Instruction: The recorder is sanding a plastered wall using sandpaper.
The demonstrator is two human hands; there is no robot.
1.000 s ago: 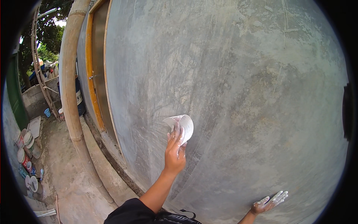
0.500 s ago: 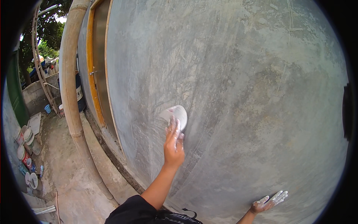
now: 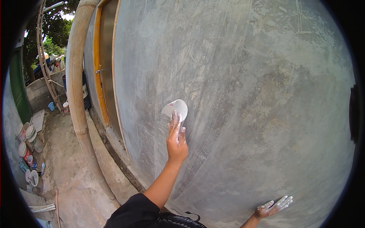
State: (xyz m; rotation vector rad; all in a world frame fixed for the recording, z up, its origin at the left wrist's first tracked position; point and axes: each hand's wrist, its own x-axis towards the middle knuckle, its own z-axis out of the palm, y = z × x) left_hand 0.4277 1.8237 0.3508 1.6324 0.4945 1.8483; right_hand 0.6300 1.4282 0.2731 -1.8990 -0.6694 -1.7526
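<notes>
Against a grey plastered wall (image 3: 243, 114), my left hand (image 3: 176, 138) presses a thin white rounded piece (image 3: 178, 109), like a lid or flat scraper, with a small reddish patch. Its exact kind does not show. My fingers lie along its lower part, smeared with white paste, and the thumb is on the right side. Lower down to the right, my right hand (image 3: 273, 208) rests near or on the wall with fingers stretched out. Nothing is in it, and white paste coats its fingers.
A thick bamboo pole (image 3: 77, 76) rises left of the wall, by a door with a yellow frame (image 3: 98, 64). Paint buckets (image 3: 32, 135) and tubs stand along the far left. A concrete ledge (image 3: 110, 163) runs along the wall's foot. Thin bamboo poles (image 3: 43, 64) lean farther back.
My left hand and the white piece have slid slightly upward on the wall. The right hand has stayed in nearly the same place. The view has shifted a little.
</notes>
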